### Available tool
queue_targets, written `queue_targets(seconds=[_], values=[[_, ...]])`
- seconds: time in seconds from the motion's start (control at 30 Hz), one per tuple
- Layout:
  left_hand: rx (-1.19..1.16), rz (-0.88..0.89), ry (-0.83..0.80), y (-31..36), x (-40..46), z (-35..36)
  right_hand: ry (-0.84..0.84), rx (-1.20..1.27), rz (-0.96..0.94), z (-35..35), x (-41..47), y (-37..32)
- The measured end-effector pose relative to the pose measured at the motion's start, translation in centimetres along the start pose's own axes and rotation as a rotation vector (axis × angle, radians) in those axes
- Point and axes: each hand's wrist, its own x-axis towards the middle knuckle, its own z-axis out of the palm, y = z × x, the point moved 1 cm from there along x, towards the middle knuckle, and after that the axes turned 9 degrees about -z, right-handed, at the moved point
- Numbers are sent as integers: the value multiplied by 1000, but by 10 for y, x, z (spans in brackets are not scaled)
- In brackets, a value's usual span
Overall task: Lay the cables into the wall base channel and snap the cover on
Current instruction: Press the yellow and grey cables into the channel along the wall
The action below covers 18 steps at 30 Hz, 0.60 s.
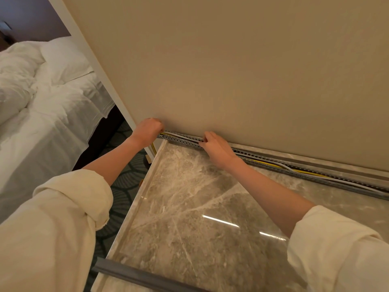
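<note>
A: Where are the cables (pixel 280 166) found?

B: In the open wall base channel (pixel 311 175), run along the foot of the beige wall (pixel 231 70) at the back edge of the marble bench (pixel 189 207), from approx. 11 o'clock to 3 o'clock. White and yellow strands are seen; a yellow one is dropped over the bench end at 11.

A: Hands?

B: Left hand (pixel 148 129) is curled at the channel's left end, knuckles up; fingertips are hidden, so whether a cable is pinched can't be told. Right hand (pixel 216 147) is laid over the channel's front lip, fingers hooked onto it, prob. pressing cables down.

A: Handling?

B: Cables are judged light, limp, a bit springy; likely to pop back out unless tucked in short runs w/ fingertips. The channel looks stiff, perforated, fixed in place.

A: And the cover?

B: The grey cover strip (pixel 136 275) is left lying across the bench's near edge at 6 o'clock, not yet fitted. It's judged long, light, semi-rigid; best taken near the middle or w/ both hands spaced, then seated from one end and pressed along.
</note>
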Motion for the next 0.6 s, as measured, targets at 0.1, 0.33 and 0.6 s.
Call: queue_targets(seconds=[0.1, 0.33, 0.6], values=[[1, -5, 11, 2, -3, 2, 18, -34, -29, 2, -3, 0], [-17, 1, 3, 5, -11, 6, 13, -37, 5, 4, -2, -1], [-45, -69, 22, 7, -12, 14, -45, -58, 29, 2, 0, 0]])
